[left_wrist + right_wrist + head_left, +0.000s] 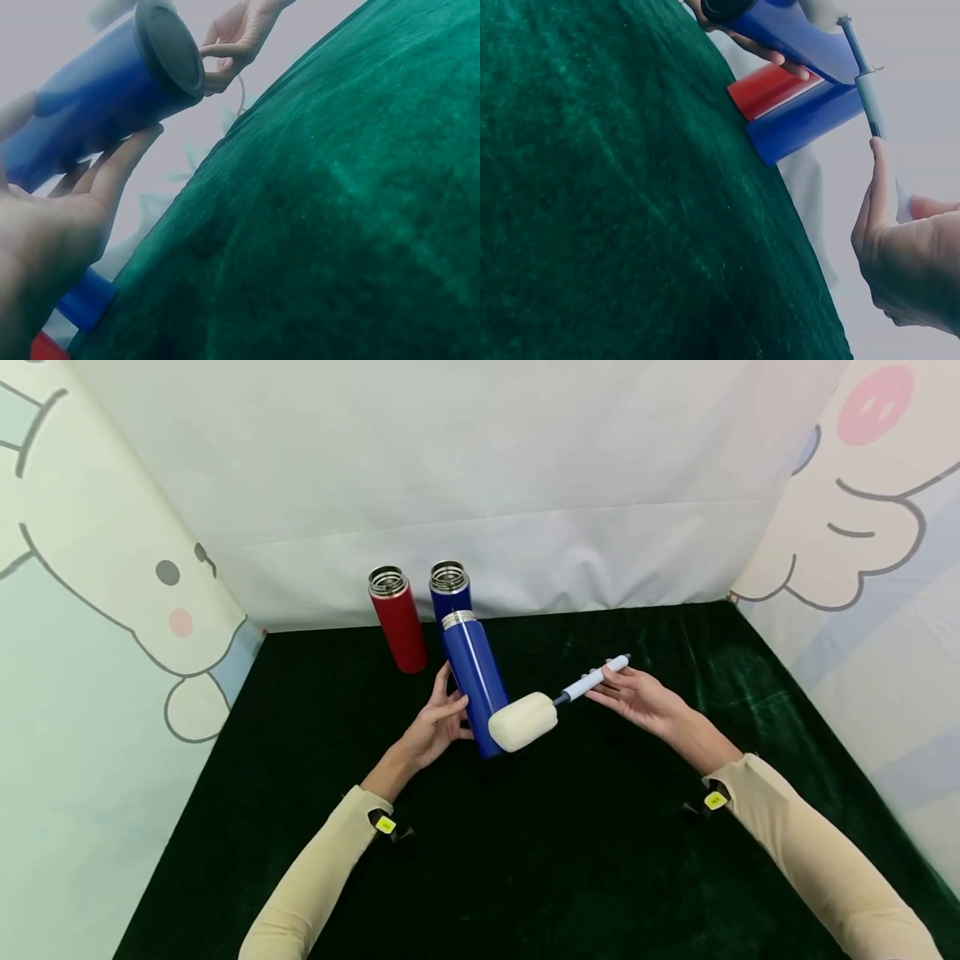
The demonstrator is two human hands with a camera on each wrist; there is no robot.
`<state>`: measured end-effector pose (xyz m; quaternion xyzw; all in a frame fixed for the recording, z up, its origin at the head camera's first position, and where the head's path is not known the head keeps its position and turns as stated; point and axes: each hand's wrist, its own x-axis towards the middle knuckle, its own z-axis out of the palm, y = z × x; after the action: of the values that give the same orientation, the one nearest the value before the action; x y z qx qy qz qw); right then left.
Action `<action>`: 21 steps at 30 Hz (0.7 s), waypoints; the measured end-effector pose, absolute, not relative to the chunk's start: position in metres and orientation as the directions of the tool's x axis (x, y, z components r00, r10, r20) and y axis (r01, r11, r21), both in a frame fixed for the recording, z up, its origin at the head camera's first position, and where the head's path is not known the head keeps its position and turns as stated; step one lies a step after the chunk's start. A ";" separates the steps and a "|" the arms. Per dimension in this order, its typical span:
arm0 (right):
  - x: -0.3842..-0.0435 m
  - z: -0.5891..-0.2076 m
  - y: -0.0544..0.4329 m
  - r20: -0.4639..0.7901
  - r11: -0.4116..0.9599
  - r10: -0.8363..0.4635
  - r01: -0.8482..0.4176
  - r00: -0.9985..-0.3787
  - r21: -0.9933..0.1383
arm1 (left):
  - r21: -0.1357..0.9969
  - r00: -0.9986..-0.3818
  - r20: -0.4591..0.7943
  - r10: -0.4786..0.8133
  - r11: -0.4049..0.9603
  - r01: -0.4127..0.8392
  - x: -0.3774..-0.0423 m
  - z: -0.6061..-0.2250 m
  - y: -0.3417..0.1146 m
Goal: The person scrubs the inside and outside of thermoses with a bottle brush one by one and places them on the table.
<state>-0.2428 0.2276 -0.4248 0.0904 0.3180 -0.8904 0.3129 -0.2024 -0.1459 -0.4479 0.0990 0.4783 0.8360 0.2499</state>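
Note:
My left hand (437, 727) grips a blue vacuum flask (477, 681) and holds it tilted above the cloth. Its dark base (174, 49) shows in the left wrist view. Between the fingers and thumb of my right hand (643, 697) is the pale blue handle (587, 682) of a bottle brush. The cream sponge head (523, 722) of that brush lies in front of the flask's lower part in the head view; whether the two touch I cannot tell. In the right wrist view, the right hand (915, 255) has its thumb and fingers about the handle.
Behind the held flask stand a red flask (401, 627) and a second blue flask (451, 593), both with uncovered steel mouths. Dark green velvet cloth (525, 860) covers the table. A white curtain (480, 468) hangs at the back, with printed cartoon panels on both sides.

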 end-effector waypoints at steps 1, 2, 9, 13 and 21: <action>-0.242 -0.425 0.228 -0.356 -0.597 -0.503 0.615 -0.787 -0.516 | 0.852 -0.855 -0.075 0.513 -0.413 -0.323 -0.202 -0.448 -0.146; -0.242 -0.425 0.229 -0.354 -0.594 -0.506 0.615 -0.787 -0.519 | 0.853 -0.854 -0.077 0.514 -0.410 -0.323 -0.202 -0.447 -0.147; -0.242 -0.426 0.229 -0.344 -0.589 -0.521 0.621 -0.781 -0.517 | 0.864 -0.848 -0.067 0.526 -0.395 -0.313 -0.202 -0.449 -0.148; -0.244 -0.426 0.227 -0.344 -0.604 -0.516 0.618 -0.785 -0.504 | 0.867 -0.851 -0.039 0.524 -0.406 -0.290 -0.202 -0.450 -0.149; -0.253 -0.425 0.223 -0.368 -0.676 -0.506 0.624 -0.780 -0.392 | 0.891 -0.836 -0.029 0.548 -0.366 -0.270 -0.201 -0.448 -0.149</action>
<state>-0.2531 0.2230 -0.4251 0.1152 0.2550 -0.9083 0.3110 -0.2007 -0.1485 -0.4475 0.1379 0.5041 0.8147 0.2512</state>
